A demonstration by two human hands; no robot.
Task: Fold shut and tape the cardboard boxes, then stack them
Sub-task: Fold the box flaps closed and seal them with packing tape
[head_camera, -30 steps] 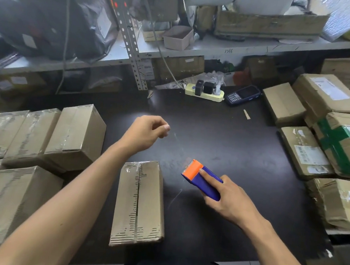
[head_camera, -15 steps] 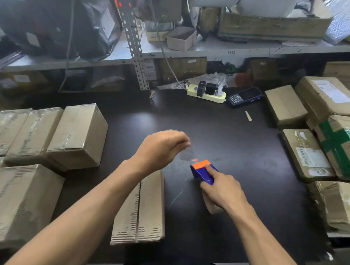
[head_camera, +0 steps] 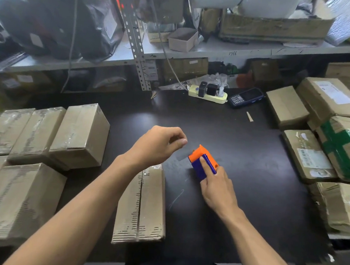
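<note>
While gripping the orange-and-blue tape dispenser (head_camera: 204, 162) on the dark table (head_camera: 249, 179), right hand (head_camera: 217, 189) with index finger laid along its top. Left hand (head_camera: 158, 145) raised above the table, fingers curled, thumb to fingertips; whether pinching tape, cannot tell. Taped cardboard box (head_camera: 142, 206) flat under left forearm; stacked boxes (head_camera: 45, 139) further left.

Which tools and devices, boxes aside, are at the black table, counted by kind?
Tape dispenser: 1
Power strip: 1
Keypad handset: 1
Total: 3
</note>
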